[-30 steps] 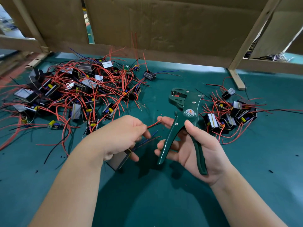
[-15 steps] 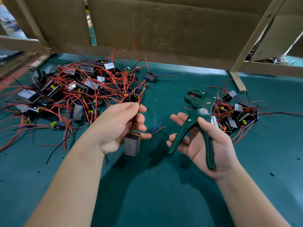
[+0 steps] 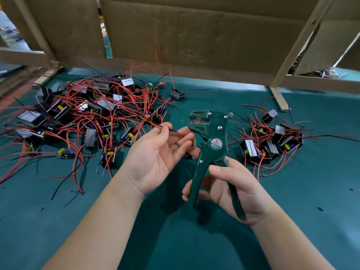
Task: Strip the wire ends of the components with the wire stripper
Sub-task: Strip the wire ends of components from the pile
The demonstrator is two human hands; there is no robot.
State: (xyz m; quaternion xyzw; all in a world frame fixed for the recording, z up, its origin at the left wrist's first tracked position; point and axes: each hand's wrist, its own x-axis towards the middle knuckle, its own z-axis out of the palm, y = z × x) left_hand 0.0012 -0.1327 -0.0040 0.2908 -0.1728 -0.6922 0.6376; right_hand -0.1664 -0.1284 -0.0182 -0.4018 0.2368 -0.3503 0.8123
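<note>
Above the teal worktop (image 3: 194, 244), the left hand (image 3: 155, 158) pinches a red wire (image 3: 176, 132) between thumb and forefinger, its other fingers loosely spread. The wire's tip lies just beside the left edge of the green wire stripper (image 3: 215, 137). The right hand (image 3: 235, 190) holds that tool upright, fingers curled round its spread handles and thumb across the front. A large heap of components (image 3: 87, 117) with tangled red leads lies to the left and a smaller heap (image 3: 272, 141) to the right. A cardboard wall (image 3: 194, 36) stands behind.
</note>
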